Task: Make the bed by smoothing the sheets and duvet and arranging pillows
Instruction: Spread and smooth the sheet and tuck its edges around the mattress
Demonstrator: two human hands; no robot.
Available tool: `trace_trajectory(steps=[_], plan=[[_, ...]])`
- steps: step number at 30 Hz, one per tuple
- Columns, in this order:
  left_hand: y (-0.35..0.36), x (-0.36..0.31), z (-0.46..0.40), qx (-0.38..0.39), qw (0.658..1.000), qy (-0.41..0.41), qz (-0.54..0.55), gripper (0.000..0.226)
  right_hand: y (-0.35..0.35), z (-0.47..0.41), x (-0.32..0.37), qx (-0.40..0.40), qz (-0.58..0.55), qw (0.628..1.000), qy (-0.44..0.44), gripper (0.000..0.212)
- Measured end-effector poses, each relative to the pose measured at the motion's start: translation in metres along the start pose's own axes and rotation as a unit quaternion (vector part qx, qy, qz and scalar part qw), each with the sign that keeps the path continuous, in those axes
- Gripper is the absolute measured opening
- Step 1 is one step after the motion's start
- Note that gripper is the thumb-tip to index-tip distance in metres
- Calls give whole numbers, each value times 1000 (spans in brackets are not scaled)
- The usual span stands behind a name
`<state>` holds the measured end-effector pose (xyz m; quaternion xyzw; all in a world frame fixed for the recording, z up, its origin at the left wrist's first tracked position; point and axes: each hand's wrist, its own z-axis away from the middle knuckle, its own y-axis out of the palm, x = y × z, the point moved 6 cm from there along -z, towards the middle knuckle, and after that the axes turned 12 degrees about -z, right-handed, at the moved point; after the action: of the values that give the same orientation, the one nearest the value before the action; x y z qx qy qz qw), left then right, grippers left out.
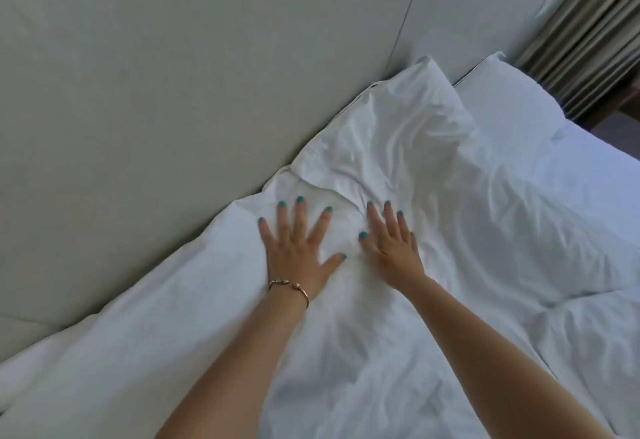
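Both hands flat on the bedding, nothing gripped. Left hand (298,248): fingers spread and straight, palm pressing down on the white cotton duvet (346,352), thin gold bangle (289,288) at the wrist. Right hand (391,248): fingers straight and closer together, pressing where the duvet's top edge meets the crumpled white pillow (391,137).

Position: the pillow lies at the far side of the bed against the pale grey padded headboard (173,92), partly overlapped by the duvet. A second, smoother white pillow (502,99) sits just to its right, touching it, near the striped curtain (588,30).

Risks (judgement): pressing outward with spread palms may push creases toward the headboard gap rather than off the edge; the duvet could bunch further under the pillow. Pressing on the pillow's near corner may flatten it unevenly or skew it against its neighbour.

Orientation: the crumpled pillow's long axis runs along the headboard, near-left to far-right in view, with its pointed corner aimed far right.
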<state>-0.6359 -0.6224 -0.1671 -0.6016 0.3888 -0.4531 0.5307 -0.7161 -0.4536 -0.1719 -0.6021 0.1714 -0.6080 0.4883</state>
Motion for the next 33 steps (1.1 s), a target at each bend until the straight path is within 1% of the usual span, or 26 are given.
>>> trace_trajectory(steps=[2,4,6,7,9,11,13,14,16,18,20,22,24,27,29,31,33], plan=[[-5,-2,20,-13,1000,6,11,77,21,47,-8,20,9,1000,14,59],[-5,-6,53,-12,1000,23,10,70,47,101,-19,50,-34,997,49,56],[-4,-15,100,8,998,66,4,71,73,163,-34,83,-74,989,95,58],[0,-20,127,32,995,95,-5,72,87,197,-44,105,-66,985,118,60],[14,-30,189,86,983,159,-32,75,108,266,-65,152,4,977,151,64],[32,-40,263,161,962,215,-54,75,111,329,-88,158,63,970,172,68],[57,-45,323,242,943,221,-63,72,106,371,-112,140,103,964,200,73],[64,-54,358,280,933,219,-61,71,103,402,-128,139,126,955,228,74],[71,-82,415,346,912,221,-16,67,95,460,-158,130,154,931,306,76],[63,-122,466,374,898,224,53,66,84,514,-181,88,119,912,382,78],[51,-158,506,377,899,198,101,69,77,551,-194,32,27,909,415,88],[40,-180,536,365,909,174,101,71,71,569,-194,-20,-89,920,380,106],[32,-194,554,355,913,174,95,68,65,575,-189,-45,-161,931,326,113],[24,-199,568,349,913,176,118,64,60,580,-181,-69,-212,921,321,109],[17,-200,573,346,911,173,141,62,62,584,-174,-67,-224,915,328,104],[6,-206,571,336,906,168,194,58,64,591,-169,-79,-226,913,330,97],[-8,-216,565,320,894,162,267,55,67,606,-166,-98,-241,905,337,89]])
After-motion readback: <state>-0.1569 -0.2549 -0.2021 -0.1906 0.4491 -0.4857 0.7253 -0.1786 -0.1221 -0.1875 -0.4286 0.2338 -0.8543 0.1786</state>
